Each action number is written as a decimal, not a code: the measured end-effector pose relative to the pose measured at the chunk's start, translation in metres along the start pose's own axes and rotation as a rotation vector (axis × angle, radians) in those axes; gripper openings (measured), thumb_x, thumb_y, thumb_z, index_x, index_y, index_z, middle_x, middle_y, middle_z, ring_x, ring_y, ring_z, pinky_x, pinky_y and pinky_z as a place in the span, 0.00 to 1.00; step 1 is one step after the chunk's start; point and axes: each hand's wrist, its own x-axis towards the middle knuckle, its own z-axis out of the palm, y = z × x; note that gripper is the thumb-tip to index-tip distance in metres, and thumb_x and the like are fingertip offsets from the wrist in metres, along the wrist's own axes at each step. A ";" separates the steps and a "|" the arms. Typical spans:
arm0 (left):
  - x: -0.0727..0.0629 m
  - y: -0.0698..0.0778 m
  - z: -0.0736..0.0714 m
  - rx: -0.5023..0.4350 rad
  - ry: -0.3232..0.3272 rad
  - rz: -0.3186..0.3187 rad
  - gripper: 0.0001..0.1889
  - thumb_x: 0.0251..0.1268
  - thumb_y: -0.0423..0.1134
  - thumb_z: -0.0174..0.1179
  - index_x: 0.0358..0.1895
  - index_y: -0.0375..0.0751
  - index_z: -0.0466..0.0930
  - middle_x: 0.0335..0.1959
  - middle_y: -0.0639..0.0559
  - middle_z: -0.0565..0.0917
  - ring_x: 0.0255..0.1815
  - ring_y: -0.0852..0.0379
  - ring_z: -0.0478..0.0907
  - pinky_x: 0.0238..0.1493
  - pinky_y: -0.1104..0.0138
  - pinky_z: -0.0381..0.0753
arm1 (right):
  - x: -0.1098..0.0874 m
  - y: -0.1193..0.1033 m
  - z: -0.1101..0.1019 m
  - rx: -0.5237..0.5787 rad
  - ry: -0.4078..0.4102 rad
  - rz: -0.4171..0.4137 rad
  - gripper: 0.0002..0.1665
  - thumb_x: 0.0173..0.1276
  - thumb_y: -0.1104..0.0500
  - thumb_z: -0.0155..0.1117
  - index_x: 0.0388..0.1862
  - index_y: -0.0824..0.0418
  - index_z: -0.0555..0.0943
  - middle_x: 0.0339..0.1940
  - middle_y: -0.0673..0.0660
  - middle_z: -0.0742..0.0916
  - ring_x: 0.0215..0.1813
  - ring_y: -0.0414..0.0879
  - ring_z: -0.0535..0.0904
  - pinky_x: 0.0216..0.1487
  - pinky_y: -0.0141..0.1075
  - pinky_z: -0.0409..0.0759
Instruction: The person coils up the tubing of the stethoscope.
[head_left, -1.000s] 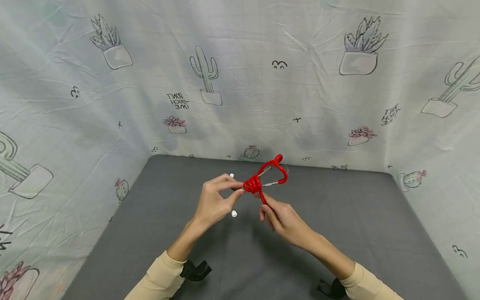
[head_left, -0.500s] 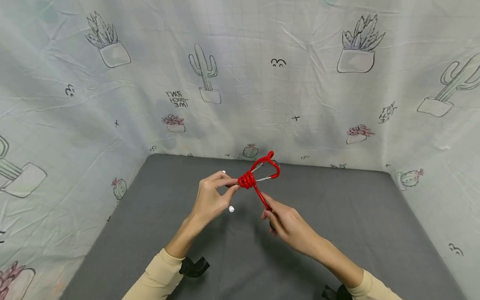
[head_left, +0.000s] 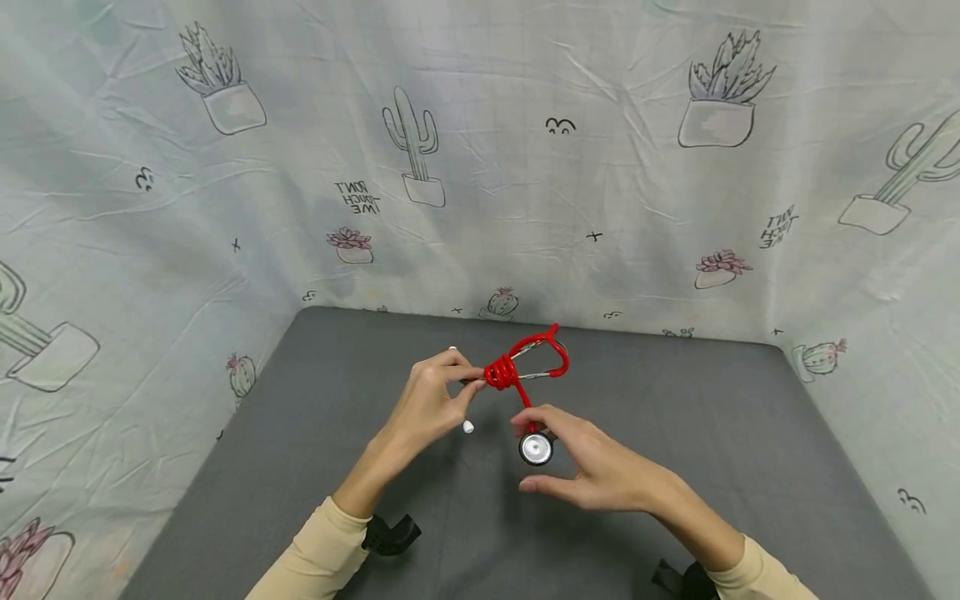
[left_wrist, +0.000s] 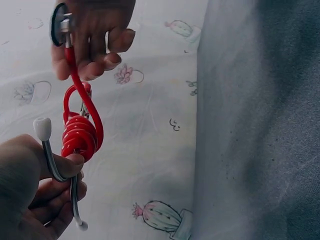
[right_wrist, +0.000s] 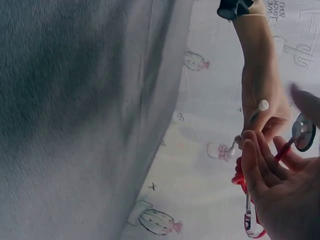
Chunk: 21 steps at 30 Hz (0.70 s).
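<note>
A stethoscope with red tubing is held up in the air, its tube wound into a tight coil (head_left: 500,373) around the metal ear tubes. My left hand (head_left: 433,404) pinches those ear tubes between thumb and fingers, just beside the coil. White ear tips (head_left: 468,427) stick out past this hand; another ear tip (left_wrist: 42,129) shows in the left wrist view. From the coil, a short free length of tube leads to the round chest piece (head_left: 536,448). My right hand (head_left: 600,467) is around the chest piece, thumb spread away and fingers extended by the tube.
A grey table (head_left: 712,433) lies beneath both hands. Pale curtain fabric (head_left: 480,167) printed with cacti hangs behind it and along both sides. Dark wrist straps (head_left: 392,535) jut out at the sleeves.
My right hand has let go of the free tube end and spread its thumb and fingers, exposing the chest piece. It moved slightly nearer to me. The left hand keeps its pinch.
</note>
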 end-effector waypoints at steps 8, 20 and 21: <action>-0.001 0.006 0.001 -0.001 -0.019 0.024 0.07 0.61 0.25 0.77 0.42 0.33 0.95 0.34 0.49 0.87 0.31 0.54 0.82 0.32 0.72 0.78 | 0.005 0.005 -0.007 -0.317 0.096 -0.190 0.18 0.77 0.69 0.68 0.62 0.57 0.79 0.48 0.47 0.87 0.45 0.34 0.82 0.50 0.26 0.84; -0.003 0.010 0.005 0.046 -0.052 0.017 0.06 0.61 0.26 0.78 0.41 0.34 0.95 0.34 0.50 0.87 0.30 0.57 0.80 0.32 0.72 0.76 | 0.024 0.010 -0.005 -0.190 0.389 -0.266 0.17 0.83 0.57 0.60 0.56 0.68 0.86 0.52 0.59 0.84 0.42 0.43 0.88 0.47 0.24 0.86; -0.003 0.010 0.006 0.045 -0.052 0.019 0.06 0.61 0.26 0.78 0.41 0.34 0.95 0.34 0.50 0.87 0.30 0.57 0.80 0.32 0.71 0.77 | 0.025 0.010 -0.004 -0.152 0.414 -0.255 0.18 0.82 0.56 0.61 0.57 0.69 0.86 0.50 0.58 0.85 0.40 0.43 0.88 0.46 0.24 0.87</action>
